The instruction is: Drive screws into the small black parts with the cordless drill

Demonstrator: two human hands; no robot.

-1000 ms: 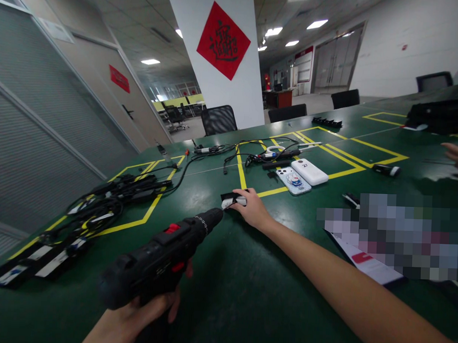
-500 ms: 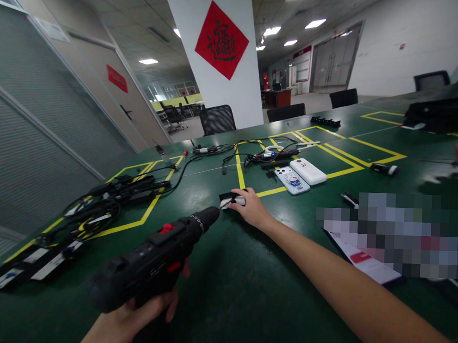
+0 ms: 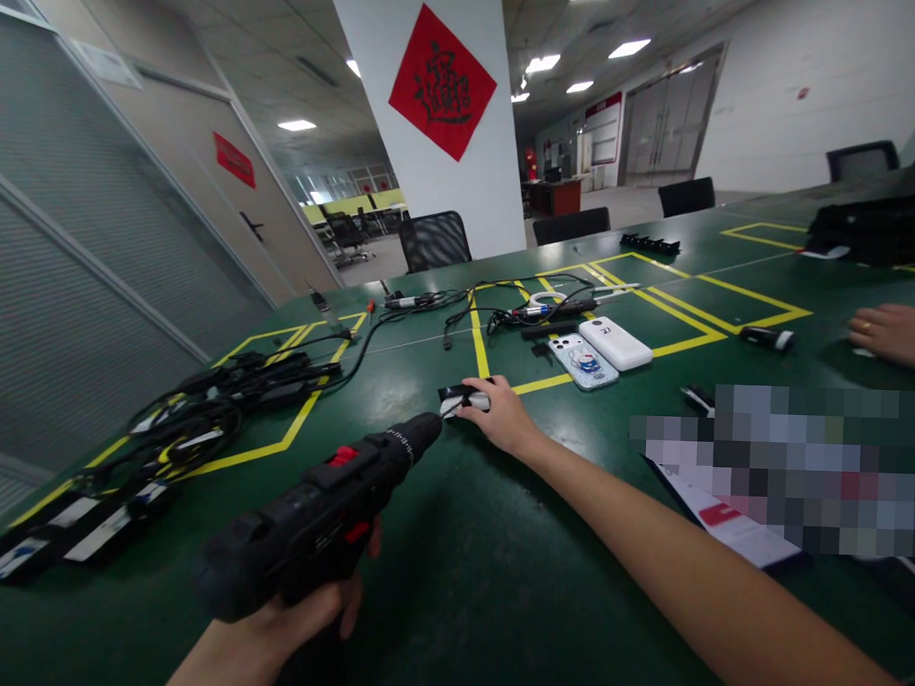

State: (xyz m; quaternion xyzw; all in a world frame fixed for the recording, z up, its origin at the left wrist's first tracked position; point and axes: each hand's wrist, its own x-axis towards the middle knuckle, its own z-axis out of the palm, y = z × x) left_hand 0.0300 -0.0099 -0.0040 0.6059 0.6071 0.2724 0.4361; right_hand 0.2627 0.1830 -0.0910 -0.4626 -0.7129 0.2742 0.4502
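Note:
My left hand (image 3: 317, 613) is wrapped round the grip of a black cordless drill (image 3: 323, 513) with red switches. The drill points away and to the right. Its thin bit reaches the near left end of a small black-and-white piece (image 3: 464, 401) lying on the green table (image 3: 436, 542); whether the tip touches it I cannot tell. My right hand (image 3: 504, 417) is closed on that piece from the right, fingers over its far side, holding it against the table top. The exact kind of the piece is not clear.
Black cables (image 3: 230, 400) lie tangled at left. Beyond my right hand are a patterned phone (image 3: 586, 364), a white power bank (image 3: 615, 343) and more cables. A flashlight (image 3: 769, 339), a clipboard with paper (image 3: 729, 513) and another person's hand (image 3: 897, 336) are at right.
The drill and my left hand have shifted slightly right. The other person's hand has come further into view from the right edge. My right hand and the piece stay put.

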